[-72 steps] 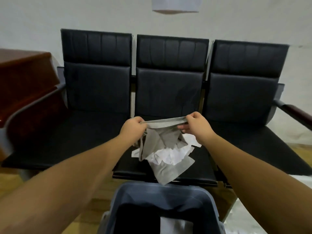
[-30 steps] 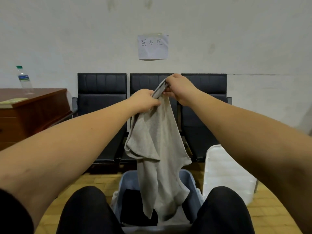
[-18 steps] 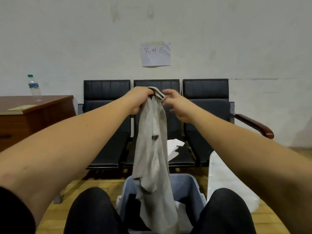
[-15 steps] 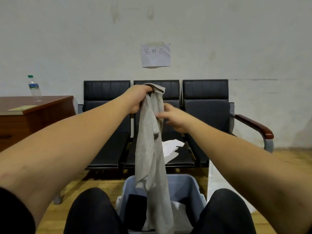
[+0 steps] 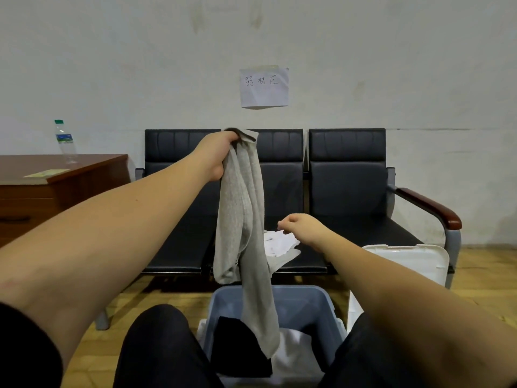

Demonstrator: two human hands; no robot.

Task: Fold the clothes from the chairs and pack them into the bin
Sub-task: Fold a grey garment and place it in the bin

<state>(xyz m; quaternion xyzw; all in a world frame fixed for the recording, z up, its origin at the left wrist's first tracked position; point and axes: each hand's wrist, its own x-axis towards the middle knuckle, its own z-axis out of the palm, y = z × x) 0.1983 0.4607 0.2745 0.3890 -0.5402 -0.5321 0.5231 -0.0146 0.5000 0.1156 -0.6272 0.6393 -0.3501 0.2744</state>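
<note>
Left hand (image 5: 221,152) gripped the grey garment (image 5: 243,233) by its top, hanging unfolded over the bin (image 5: 330,312); right hand (image 5: 300,228) loosely curled, holding nothing. Bin held black and white pieces; a white garment (image 5: 279,245) remained on the chairs (image 5: 347,191).

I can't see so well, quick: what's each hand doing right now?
Left hand: grips the top of the gray garment, which hangs over the bin.
Right hand: loosely curled, holding nothing.

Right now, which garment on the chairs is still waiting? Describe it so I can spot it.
Find the row of three black chairs by the wall. On the middle seat lies a crumpled white garment, the only cloth on the seats; the grey garment hangs from the left hand.
</note>
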